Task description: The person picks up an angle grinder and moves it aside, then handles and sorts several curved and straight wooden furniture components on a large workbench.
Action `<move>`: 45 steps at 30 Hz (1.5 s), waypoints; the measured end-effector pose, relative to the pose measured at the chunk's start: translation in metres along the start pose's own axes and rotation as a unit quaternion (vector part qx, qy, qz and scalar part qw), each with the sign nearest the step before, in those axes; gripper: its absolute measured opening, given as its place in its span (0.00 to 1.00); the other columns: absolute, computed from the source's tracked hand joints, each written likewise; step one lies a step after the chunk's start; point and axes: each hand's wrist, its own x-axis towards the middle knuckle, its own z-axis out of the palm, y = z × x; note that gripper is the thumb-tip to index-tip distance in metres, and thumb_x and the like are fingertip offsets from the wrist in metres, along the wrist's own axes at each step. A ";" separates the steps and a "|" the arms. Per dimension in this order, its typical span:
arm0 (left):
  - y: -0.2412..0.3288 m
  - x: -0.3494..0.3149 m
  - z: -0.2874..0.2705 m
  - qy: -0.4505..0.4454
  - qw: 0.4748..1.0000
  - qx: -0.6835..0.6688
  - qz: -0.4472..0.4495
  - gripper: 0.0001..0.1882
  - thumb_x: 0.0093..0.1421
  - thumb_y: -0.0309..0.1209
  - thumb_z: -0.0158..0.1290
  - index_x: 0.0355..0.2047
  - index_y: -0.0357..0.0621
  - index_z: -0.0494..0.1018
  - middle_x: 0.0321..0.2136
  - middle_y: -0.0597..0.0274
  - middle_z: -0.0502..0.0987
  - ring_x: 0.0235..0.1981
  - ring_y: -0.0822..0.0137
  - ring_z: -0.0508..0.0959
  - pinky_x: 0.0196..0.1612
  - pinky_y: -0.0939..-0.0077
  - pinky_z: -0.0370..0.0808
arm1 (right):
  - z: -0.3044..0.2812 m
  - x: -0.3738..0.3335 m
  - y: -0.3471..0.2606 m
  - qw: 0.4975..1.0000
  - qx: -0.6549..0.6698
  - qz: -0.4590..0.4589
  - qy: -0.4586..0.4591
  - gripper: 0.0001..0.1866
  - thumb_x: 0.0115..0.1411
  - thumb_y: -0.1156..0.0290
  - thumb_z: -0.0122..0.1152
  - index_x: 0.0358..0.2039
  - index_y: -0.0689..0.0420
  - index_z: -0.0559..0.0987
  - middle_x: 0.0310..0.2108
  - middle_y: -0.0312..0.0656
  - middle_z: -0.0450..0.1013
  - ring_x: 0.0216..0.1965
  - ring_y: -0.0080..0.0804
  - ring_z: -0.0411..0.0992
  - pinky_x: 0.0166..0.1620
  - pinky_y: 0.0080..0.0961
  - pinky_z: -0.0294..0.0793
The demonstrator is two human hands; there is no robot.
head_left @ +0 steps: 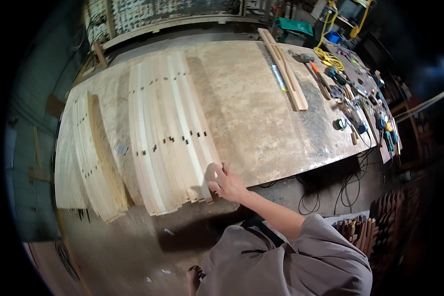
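My right hand reaches in from the lower right to the near right corner of a wide row of pale wooden slats. Its thumb and fingers are apart and slightly bent, with nothing visible between them. The fingertips are at the edge of the outermost slat; whether they touch it I cannot tell. The slats lie side by side, slightly curved, with small dark slots in two bands across them. Their near ends jut past the table edge. My left hand is not in view.
A smaller bundle of slotted slats lies left on the wooden worktable. Long wood pieces rest at the back right. Power tools, a yellow cable and black cords are on the right. A bare foot shows below.
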 end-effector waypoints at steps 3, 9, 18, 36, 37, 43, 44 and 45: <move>0.034 -0.025 0.025 0.017 1.000 -0.004 0.021 0.09 0.62 0.30 0.49 0.41 0.42 0.73 0.28 0.62 0.77 0.27 0.67 0.78 0.27 0.73 0.73 | -0.052 0.025 0.051 0.996 0.015 0.086 0.024 0.30 0.57 0.55 0.62 0.56 0.57 0.69 0.52 0.57 0.68 0.51 0.52 0.70 0.51 0.43 0.71; 0.075 -0.050 0.075 0.054 0.996 -0.056 0.032 0.11 0.60 0.29 0.51 0.43 0.40 0.73 0.30 0.61 0.77 0.29 0.67 0.79 0.28 0.74 0.74 | -0.211 0.112 0.240 0.912 -0.124 0.283 0.271 0.32 0.52 0.53 0.66 0.53 0.58 0.71 0.54 0.55 0.65 0.54 0.49 0.66 0.56 0.41 0.67; 0.082 -0.080 0.136 0.120 0.987 0.064 0.085 0.16 0.60 0.29 0.54 0.47 0.36 0.72 0.32 0.58 0.79 0.29 0.66 0.80 0.29 0.75 0.75 | -0.284 0.198 0.359 0.904 -0.227 0.354 0.070 0.34 0.46 0.53 0.68 0.47 0.65 0.71 0.46 0.53 0.72 0.44 0.42 0.73 0.46 0.38 0.75; -0.064 -0.044 0.099 0.081 0.991 -0.096 0.052 0.17 0.56 0.30 0.57 0.45 0.34 0.74 0.29 0.57 0.78 0.25 0.68 0.78 0.27 0.74 0.74 | -0.234 0.049 0.202 0.643 0.765 0.035 -0.026 0.39 0.53 0.48 0.60 0.55 0.67 0.64 0.40 0.47 0.69 0.32 0.29 0.68 0.36 0.25 0.70; -0.063 -0.046 0.095 0.091 0.991 -0.076 0.060 0.17 0.55 0.30 0.59 0.44 0.34 0.76 0.27 0.58 0.79 0.23 0.70 0.77 0.25 0.75 0.73 | -0.226 0.031 0.195 0.697 0.716 0.001 -0.021 0.34 0.56 0.52 0.59 0.54 0.66 0.65 0.41 0.48 0.71 0.33 0.30 0.70 0.36 0.27 0.74; -0.134 -0.050 0.024 0.154 0.987 -0.055 0.010 0.19 0.52 0.31 0.60 0.44 0.36 0.76 0.29 0.58 0.81 0.26 0.68 0.80 0.28 0.74 0.76 | -0.111 0.017 0.016 0.746 0.640 -0.088 -0.160 0.39 0.53 0.56 0.63 0.59 0.66 0.62 0.45 0.47 0.71 0.42 0.34 0.73 0.44 0.28 0.75; -0.155 -0.045 0.013 0.165 0.984 -0.061 0.000 0.17 0.53 0.29 0.58 0.43 0.36 0.76 0.30 0.57 0.80 0.27 0.68 0.80 0.27 0.74 0.75 | -0.084 0.013 -0.038 0.856 0.514 -0.045 -0.011 0.39 0.51 0.61 0.63 0.60 0.67 0.61 0.46 0.50 0.71 0.46 0.37 0.73 0.46 0.31 0.76; -0.167 -0.043 0.004 0.172 0.979 -0.111 -0.007 0.16 0.53 0.29 0.58 0.42 0.36 0.76 0.30 0.57 0.80 0.26 0.68 0.80 0.27 0.74 0.75 | -0.068 0.004 -0.094 0.839 0.526 -0.128 -0.053 0.36 0.52 0.67 0.60 0.60 0.67 0.61 0.50 0.52 0.70 0.49 0.39 0.72 0.52 0.34 0.73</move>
